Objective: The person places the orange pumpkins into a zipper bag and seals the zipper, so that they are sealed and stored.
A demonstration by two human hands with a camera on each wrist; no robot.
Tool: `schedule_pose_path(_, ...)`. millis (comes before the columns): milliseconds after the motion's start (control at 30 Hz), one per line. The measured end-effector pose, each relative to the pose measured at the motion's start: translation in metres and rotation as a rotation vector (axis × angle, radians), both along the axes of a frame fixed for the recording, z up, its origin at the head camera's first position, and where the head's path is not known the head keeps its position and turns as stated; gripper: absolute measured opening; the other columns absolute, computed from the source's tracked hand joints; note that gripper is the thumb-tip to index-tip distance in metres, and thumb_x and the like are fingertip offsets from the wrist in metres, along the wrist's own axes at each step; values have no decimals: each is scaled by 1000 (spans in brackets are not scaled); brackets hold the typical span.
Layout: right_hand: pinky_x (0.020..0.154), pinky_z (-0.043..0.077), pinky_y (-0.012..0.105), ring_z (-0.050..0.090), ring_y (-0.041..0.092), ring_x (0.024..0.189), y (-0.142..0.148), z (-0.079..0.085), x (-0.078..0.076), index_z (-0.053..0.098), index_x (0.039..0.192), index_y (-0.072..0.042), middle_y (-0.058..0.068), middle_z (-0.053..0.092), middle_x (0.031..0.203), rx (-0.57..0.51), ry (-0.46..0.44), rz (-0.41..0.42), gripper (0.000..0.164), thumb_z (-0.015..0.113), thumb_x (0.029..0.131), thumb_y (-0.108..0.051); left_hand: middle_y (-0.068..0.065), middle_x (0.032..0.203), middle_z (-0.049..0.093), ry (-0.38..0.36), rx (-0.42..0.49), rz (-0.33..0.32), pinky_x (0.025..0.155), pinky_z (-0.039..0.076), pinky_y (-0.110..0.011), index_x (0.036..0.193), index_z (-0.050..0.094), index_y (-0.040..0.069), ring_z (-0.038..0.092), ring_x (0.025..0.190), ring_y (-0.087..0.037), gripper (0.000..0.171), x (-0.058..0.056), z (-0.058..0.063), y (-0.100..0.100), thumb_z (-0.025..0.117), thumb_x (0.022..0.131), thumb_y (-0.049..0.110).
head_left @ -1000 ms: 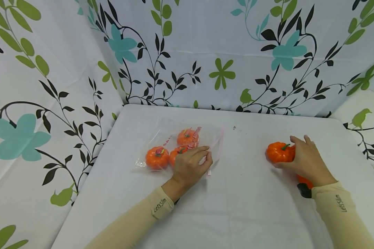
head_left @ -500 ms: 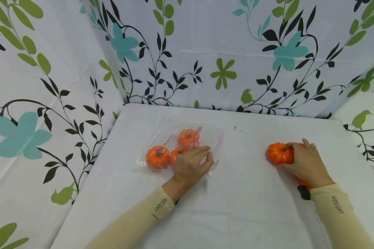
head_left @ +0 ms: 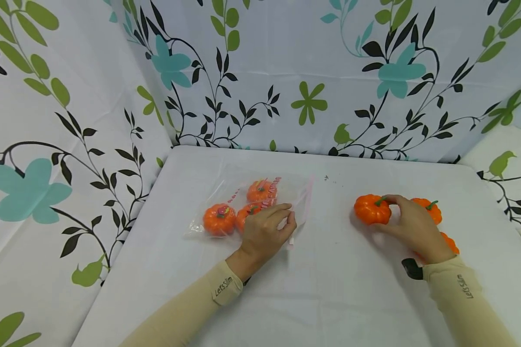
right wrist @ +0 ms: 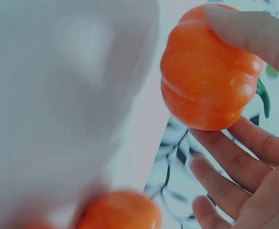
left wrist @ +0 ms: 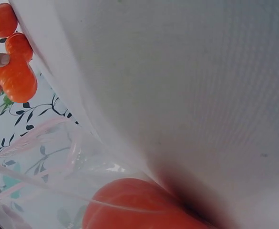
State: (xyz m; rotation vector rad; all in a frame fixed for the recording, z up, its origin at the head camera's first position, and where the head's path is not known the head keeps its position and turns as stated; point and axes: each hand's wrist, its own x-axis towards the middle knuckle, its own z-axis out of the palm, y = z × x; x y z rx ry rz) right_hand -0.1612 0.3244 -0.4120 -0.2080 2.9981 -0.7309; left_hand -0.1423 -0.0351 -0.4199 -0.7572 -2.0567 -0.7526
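Your right hand [head_left: 405, 226] pinches a pumpkin [head_left: 370, 210] between thumb and fingertips, at the right part of the table [head_left: 325, 284]; its green stem [head_left: 379, 201] points toward your palm. Two more pumpkins [head_left: 431, 212] sit just beyond that hand, partly hidden by it. Well to the left, your left hand [head_left: 267, 230] pinches the clear bag [head_left: 301, 193] near its pink-edged mouth, thumb and finger together. Inside the bag lie three pumpkins [head_left: 219, 220], one partly covered by your left hand. Behind the table hangs a leaf-patterned curtain [head_left: 260, 62].
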Motion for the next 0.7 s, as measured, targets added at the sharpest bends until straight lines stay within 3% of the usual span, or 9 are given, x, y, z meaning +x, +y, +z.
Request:
schedule_pose_path(100,99,43,66,48,45,127,-19,3,3,44,147,-4,22,53,140,-70,-74,-6,93,78,80,-59,-7,93,77,4,5,1,71,60,-28,85,79,1,76,83,-17,7,-1,0,0,75,82,7)
schedule_pose_path(233,90,53,57,53,40,123,-43,6,2,45,147,-6,18,54,140,-132,-91,35,90,77,81,-59,-7,94,77,-7,2,2,73,60,-28,86,79,1,76,84,-17,8,0,1,0,74,84,8)
schedule_pose_path(433,87,54,49,59,31,116,-81,4,-4,50,143,-9,12,57,138,-246,-92,105,82,80,81,-54,-7,94,77,-4,1,9,74,59,-27,85,78,3,75,85,-17,8,0,1,-1,73,84,9)
schedule_pose_path(700,87,54,45,61,27,109,-122,-10,-11,55,138,-10,7,60,135,-376,-93,145,75,84,80,-47,-7,95,77,-10,-1,6,75,59,-27,86,79,2,76,85,-18,8,0,4,-1,74,83,8)
